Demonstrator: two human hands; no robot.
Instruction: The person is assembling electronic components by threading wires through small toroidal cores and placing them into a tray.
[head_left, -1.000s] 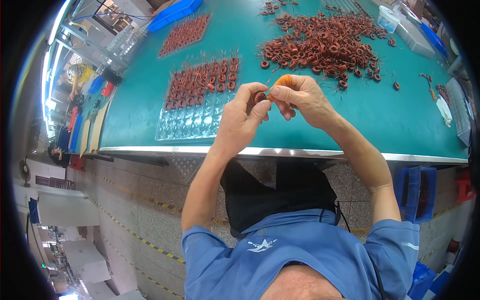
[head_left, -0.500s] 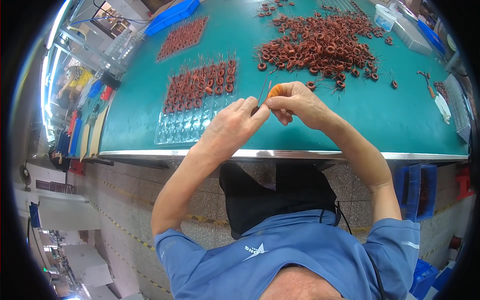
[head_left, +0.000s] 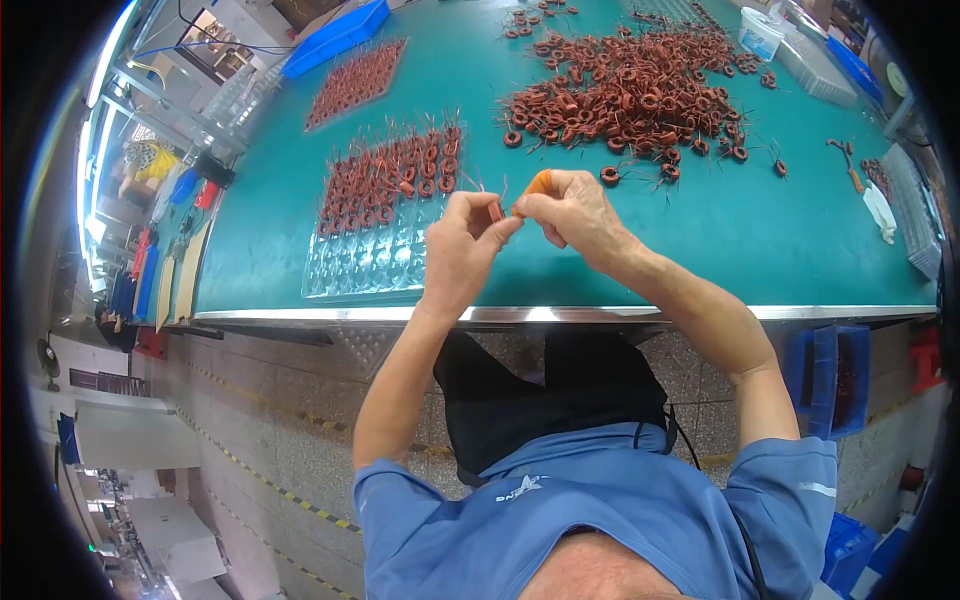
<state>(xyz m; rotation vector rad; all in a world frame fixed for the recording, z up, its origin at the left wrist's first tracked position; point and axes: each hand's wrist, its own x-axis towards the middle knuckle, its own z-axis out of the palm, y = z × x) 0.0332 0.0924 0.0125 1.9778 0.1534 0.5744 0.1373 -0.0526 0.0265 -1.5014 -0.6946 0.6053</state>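
Observation:
My left hand (head_left: 462, 245) pinches a small red-brown toroidal coil (head_left: 495, 211) between thumb and fingers, just above the table's front edge. Thin wire leads stick up from the coil. Close against it on the right, my right hand (head_left: 585, 218) is closed in a pinch, an orange finger cot (head_left: 541, 182) on its index finger. Whatever lies between those fingertips is hidden. Left of my hands, a clear plastic tray (head_left: 365, 262) holds rows of similar coils, leads upward; its near pockets hold none. A large heap of loose coils (head_left: 640, 95) lies beyond my right hand.
Another filled tray (head_left: 355, 85) and a blue bin (head_left: 335, 38) stand at the far left of the green table (head_left: 640, 265). To the right are a white tub (head_left: 760, 35), stacked clear trays (head_left: 910, 210) and orange-handled pliers (head_left: 855, 178). Blue crates (head_left: 838, 380) sit below the table's right side.
My left hand has turned more upright, bringing the coil between its fingers into view. The leads point differently now. My right hand keeps its pinch and has shifted slightly left.

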